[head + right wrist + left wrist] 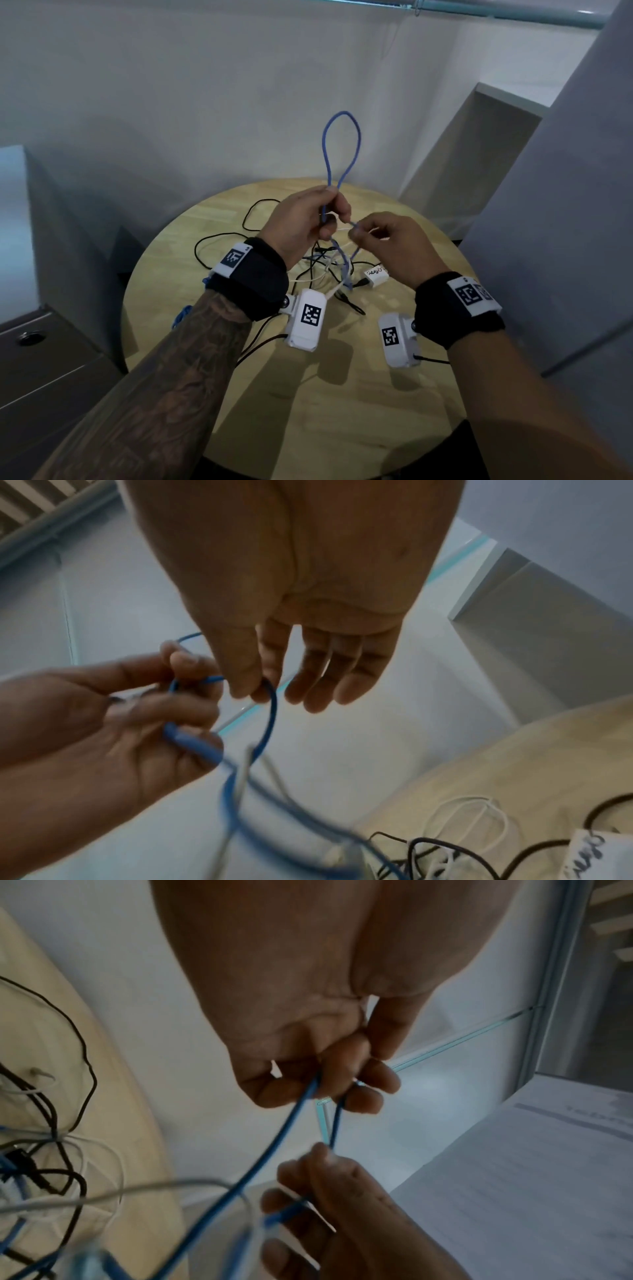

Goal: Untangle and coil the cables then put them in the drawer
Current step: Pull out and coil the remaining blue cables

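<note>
the left hand [301, 219] gripped the blue cable [342, 150], whose loop stood up above the fist. the right hand [387, 243] pinched the same cable just beside it. below, more cables [329, 270] lay tangled on the round wooden table [308, 394].

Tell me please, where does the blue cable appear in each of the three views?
Head: blue cable loops up at centre, above the left hand.
Left wrist: runs diagonally through the centre.
Right wrist: centre-left, curving below the right hand.
Shared landmark: the round wooden table.
</note>
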A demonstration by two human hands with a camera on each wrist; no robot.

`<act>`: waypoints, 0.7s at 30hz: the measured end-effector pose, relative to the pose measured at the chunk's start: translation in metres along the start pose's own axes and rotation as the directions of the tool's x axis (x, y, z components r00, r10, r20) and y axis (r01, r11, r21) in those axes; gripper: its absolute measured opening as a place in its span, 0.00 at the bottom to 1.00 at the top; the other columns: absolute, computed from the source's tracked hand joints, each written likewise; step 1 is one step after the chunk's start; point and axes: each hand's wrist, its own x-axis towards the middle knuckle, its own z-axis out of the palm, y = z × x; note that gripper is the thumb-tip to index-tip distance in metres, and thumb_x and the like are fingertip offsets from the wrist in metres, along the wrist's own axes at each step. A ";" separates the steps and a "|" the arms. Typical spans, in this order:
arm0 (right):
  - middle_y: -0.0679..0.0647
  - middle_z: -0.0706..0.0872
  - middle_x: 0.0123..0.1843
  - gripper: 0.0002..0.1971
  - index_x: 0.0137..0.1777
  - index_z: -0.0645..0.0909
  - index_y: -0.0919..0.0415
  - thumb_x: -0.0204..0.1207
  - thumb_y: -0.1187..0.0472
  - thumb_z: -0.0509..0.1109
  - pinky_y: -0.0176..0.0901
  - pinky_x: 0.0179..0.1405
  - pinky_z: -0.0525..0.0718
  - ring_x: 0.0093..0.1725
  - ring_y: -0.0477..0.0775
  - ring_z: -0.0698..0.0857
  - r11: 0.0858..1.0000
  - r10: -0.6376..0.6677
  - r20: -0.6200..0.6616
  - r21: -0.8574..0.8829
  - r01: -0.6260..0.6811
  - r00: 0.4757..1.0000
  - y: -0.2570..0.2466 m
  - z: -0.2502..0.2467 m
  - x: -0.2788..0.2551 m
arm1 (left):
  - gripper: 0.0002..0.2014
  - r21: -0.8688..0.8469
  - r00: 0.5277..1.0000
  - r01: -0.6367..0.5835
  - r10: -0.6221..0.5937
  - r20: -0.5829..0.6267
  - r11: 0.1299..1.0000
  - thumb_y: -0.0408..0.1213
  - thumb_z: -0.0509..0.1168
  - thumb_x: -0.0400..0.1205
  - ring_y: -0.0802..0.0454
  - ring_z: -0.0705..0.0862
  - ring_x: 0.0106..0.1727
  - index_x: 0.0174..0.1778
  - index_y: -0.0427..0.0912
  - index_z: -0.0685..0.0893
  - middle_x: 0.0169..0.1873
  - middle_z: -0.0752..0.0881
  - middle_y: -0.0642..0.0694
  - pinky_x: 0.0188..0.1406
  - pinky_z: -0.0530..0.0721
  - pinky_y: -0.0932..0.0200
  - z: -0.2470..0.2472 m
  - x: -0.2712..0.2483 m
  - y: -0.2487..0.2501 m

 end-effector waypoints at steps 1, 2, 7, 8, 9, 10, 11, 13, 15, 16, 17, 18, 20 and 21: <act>0.55 0.88 0.38 0.08 0.39 0.85 0.57 0.80 0.58 0.75 0.36 0.42 0.79 0.37 0.45 0.82 0.998 -0.001 -0.045 0.063 0.004 0.999 0.000 -0.002 0.002 | 0.15 0.048 0.999 -0.013 0.015 -0.033 0.999 0.36 0.54 0.88 0.54 0.66 0.22 0.42 0.34 0.82 0.43 0.86 0.36 0.34 0.70 0.55 -0.001 0.000 0.001; 0.58 0.87 0.36 0.08 0.40 0.84 0.58 0.81 0.59 0.74 0.38 0.43 0.81 0.36 0.46 0.82 0.989 0.012 -0.086 0.149 0.001 0.996 -0.001 -0.004 0.003 | 0.14 0.110 0.997 -0.026 0.034 -0.072 0.994 0.37 0.55 0.88 0.55 0.64 0.21 0.46 0.33 0.84 0.47 0.88 0.38 0.34 0.74 0.55 -0.001 0.000 0.001; 0.41 0.76 0.25 0.09 0.39 0.82 0.50 0.82 0.57 0.72 0.40 0.28 0.78 0.26 0.44 0.74 0.905 0.186 -0.339 0.425 -0.026 0.922 -0.003 -0.026 0.006 | 0.14 0.199 0.968 0.011 0.039 -0.247 0.980 0.40 0.58 0.88 0.55 0.62 0.24 0.50 0.41 0.88 0.36 0.82 0.51 0.23 0.68 0.60 -0.014 0.004 -0.001; 0.40 0.75 0.25 0.09 0.39 0.81 0.49 0.81 0.55 0.72 0.38 0.27 0.75 0.27 0.44 0.72 0.919 0.181 -0.396 0.394 -0.012 0.900 -0.002 -0.032 0.007 | 0.14 0.163 0.972 0.020 0.018 -0.233 0.986 0.41 0.57 0.88 0.56 0.62 0.24 0.50 0.41 0.88 0.35 0.79 0.49 0.24 0.62 0.60 -0.017 0.003 0.001; 0.41 0.75 0.27 0.09 0.38 0.80 0.49 0.80 0.54 0.72 0.38 0.28 0.72 0.28 0.44 0.71 0.937 0.155 -0.435 0.349 0.008 0.887 -0.004 -0.036 0.006 | 0.14 0.117 0.979 0.022 0.002 -0.206 0.993 0.41 0.57 0.88 0.56 0.61 0.24 0.50 0.41 0.87 0.33 0.75 0.49 0.26 0.58 0.58 -0.019 0.003 0.003; 0.44 0.74 0.28 0.09 0.38 0.78 0.50 0.80 0.54 0.72 0.37 0.29 0.71 0.29 0.44 0.71 0.948 0.127 -0.448 0.317 0.024 0.885 -0.006 -0.037 0.006 | 0.14 0.074 0.985 0.019 -0.006 -0.175 0.997 0.41 0.57 0.88 0.57 0.61 0.24 0.51 0.41 0.87 0.32 0.73 0.49 0.28 0.54 0.56 -0.019 0.004 0.007; 0.47 0.73 0.29 0.11 0.38 0.75 0.51 0.81 0.55 0.70 0.36 0.28 0.69 0.28 0.45 0.70 0.944 0.121 -0.435 0.329 0.032 0.892 -0.009 -0.036 0.006 | 0.13 0.050 0.989 0.011 -0.004 -0.151 0.999 0.40 0.57 0.88 0.57 0.60 0.24 0.51 0.41 0.86 0.32 0.72 0.50 0.29 0.53 0.55 -0.017 0.004 0.012; 0.50 0.71 0.26 0.14 0.36 0.68 0.53 0.84 0.57 0.64 0.37 0.24 0.63 0.24 0.45 0.67 0.835 0.195 -0.325 0.550 0.017 0.925 -0.017 -0.031 0.007 | 0.11 0.100 0.991 -0.016 0.029 -0.129 0.995 0.39 0.59 0.87 0.57 0.61 0.24 0.50 0.41 0.87 0.32 0.73 0.50 0.27 0.54 0.57 -0.008 0.005 0.017; 0.49 0.66 0.21 0.18 0.32 0.64 0.53 0.86 0.58 0.59 0.39 0.23 0.58 0.21 0.47 0.61 0.572 0.256 -0.145 0.820 -0.029 0.956 -0.026 -0.030 0.008 | 0.07 0.251 0.992 -0.030 0.059 -0.109 0.968 0.35 0.63 0.84 0.59 0.65 0.23 0.49 0.43 0.88 0.30 0.76 0.54 0.22 0.60 0.64 0.003 0.003 0.010; 0.49 0.63 0.21 0.19 0.31 0.63 0.53 0.86 0.58 0.57 0.41 0.24 0.56 0.21 0.47 0.58 0.458 0.259 -0.078 0.887 -0.051 0.963 -0.028 -0.030 0.008 | 0.06 0.315 0.996 -0.021 0.046 -0.072 0.949 0.34 0.65 0.83 0.60 0.67 0.22 0.50 0.45 0.88 0.30 0.78 0.55 0.21 0.64 0.66 0.009 0.001 0.002; 0.49 0.60 0.21 0.19 0.30 0.62 0.53 0.85 0.57 0.56 0.43 0.26 0.55 0.21 0.48 0.56 0.391 0.255 -0.040 0.918 -0.065 0.966 -0.031 -0.030 0.008 | 0.06 0.359 1.000 0.000 0.006 -0.016 0.933 0.36 0.67 0.83 0.61 0.68 0.22 0.52 0.46 0.88 0.31 0.80 0.54 0.21 0.67 0.67 0.016 -0.002 -0.009; 0.49 0.59 0.21 0.19 0.30 0.61 0.53 0.85 0.57 0.55 0.44 0.28 0.54 0.21 0.49 0.55 0.370 0.254 -0.031 0.927 -0.068 0.967 -0.031 -0.030 0.007 | 0.06 0.385 0.998 0.027 -0.048 0.043 0.922 0.39 0.68 0.83 0.59 0.68 0.22 0.53 0.47 0.89 0.32 0.80 0.52 0.21 0.68 0.66 0.021 -0.005 -0.020; 0.49 0.57 0.21 0.19 0.29 0.61 0.53 0.85 0.56 0.54 0.45 0.28 0.54 0.22 0.49 0.54 0.378 0.259 -0.047 0.924 -0.056 0.965 -0.030 -0.030 0.006 | 0.07 0.386 0.990 0.055 -0.099 0.096 0.921 0.41 0.67 0.84 0.58 0.68 0.23 0.52 0.44 0.89 0.31 0.81 0.51 0.21 0.68 0.67 0.028 -0.007 -0.037; 0.49 0.57 0.21 0.19 0.29 0.60 0.53 0.85 0.56 0.54 0.45 0.28 0.54 0.22 0.49 0.54 0.385 0.267 -0.061 0.922 -0.048 0.962 -0.029 -0.031 0.005 | 0.08 0.381 0.994 0.059 -0.089 0.062 0.923 0.39 0.66 0.85 0.59 0.69 0.22 0.49 0.42 0.89 0.28 0.81 0.54 0.21 0.68 0.69 0.029 -0.006 -0.043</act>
